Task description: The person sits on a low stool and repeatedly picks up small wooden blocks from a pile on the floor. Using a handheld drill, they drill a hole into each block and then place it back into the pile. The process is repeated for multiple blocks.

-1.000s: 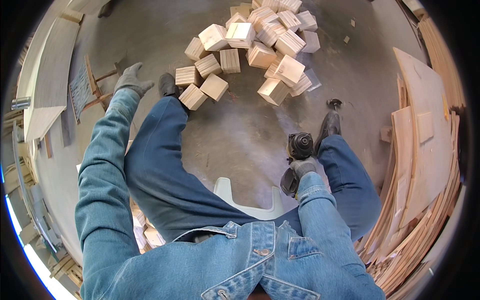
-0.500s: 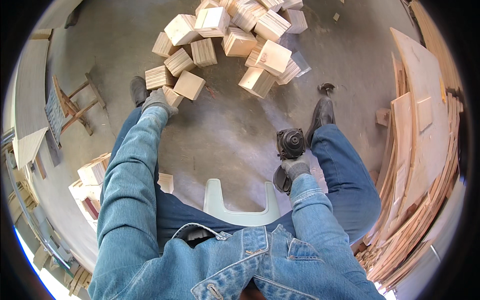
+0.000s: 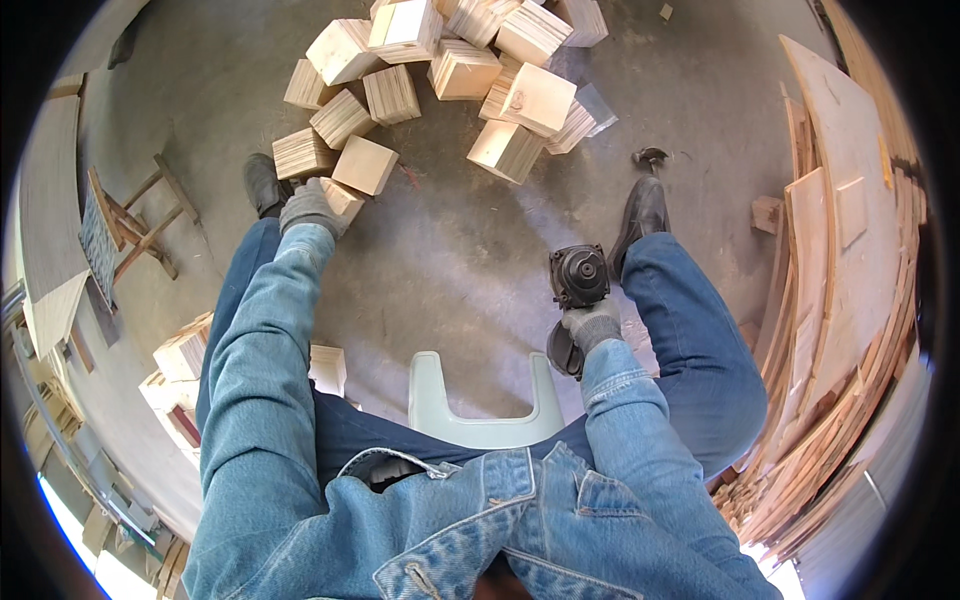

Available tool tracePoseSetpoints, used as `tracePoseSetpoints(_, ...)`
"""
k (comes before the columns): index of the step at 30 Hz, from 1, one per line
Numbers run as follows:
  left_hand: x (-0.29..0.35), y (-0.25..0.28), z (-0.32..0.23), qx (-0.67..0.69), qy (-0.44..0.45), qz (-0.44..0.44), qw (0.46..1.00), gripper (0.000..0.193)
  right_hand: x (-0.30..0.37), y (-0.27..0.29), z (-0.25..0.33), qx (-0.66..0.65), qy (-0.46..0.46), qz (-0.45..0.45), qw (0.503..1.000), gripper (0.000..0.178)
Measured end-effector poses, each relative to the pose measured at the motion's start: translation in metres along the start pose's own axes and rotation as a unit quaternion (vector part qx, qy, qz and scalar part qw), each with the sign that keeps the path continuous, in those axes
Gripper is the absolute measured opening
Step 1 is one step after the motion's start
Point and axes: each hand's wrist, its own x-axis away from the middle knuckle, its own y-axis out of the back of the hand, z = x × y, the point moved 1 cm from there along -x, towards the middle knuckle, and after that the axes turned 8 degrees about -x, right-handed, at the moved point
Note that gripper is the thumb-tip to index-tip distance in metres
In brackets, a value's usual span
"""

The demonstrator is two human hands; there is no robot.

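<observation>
My left hand (image 3: 311, 207), in a grey work glove, is closed on a light wooden block (image 3: 342, 201) at the near left end of a loose heap. Another squared block (image 3: 365, 165) sits just beyond it. In my right hand (image 3: 592, 325), also gloved, is a black hand-held power tool (image 3: 579, 276) with a squarish head and round cap. Its exact kind cannot be made out. That tool is above the floor between my legs, beside my right knee. Most blocks in the heap (image 3: 465, 70) show layered, striped sides.
A pale green stool (image 3: 487, 433) is under me. A hammer (image 3: 650, 157) lies past my right shoe. Wooden boards (image 3: 850, 260) lean in stacks on the right. More blocks (image 3: 183, 350) stand at my left, below a tipped wooden frame (image 3: 145, 222).
The view has shifted slightly, carrying the heap up and left in the picture. My left hand stays on its block, which shows slightly more. The right hand keeps its tool nearly still.
</observation>
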Motion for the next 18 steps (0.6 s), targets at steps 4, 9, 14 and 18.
tracePoseSetpoints(4,0.022,0.007,-0.003,-0.028,-0.051,0.081,0.995,0.085,0.023,0.007,0.031,0.073,0.001,-0.016,0.997,0.046)
tracePoseSetpoints(9,0.026,-0.033,-0.023,0.056,-0.145,0.109,0.982,0.081,0.012,0.002,0.017,0.074,0.002,-0.01,0.997,0.04)
tracePoseSetpoints(14,0.015,-0.095,-0.067,0.316,-0.181,0.155,0.918,0.074,-0.002,-0.002,0.005,0.049,0.034,0.019,0.998,0.039)
tracePoseSetpoints(18,0.018,-0.104,-0.13,0.401,-0.165,0.174,0.884,0.072,-0.015,-0.009,-0.023,-0.08,0.028,0.006,0.996,0.04)
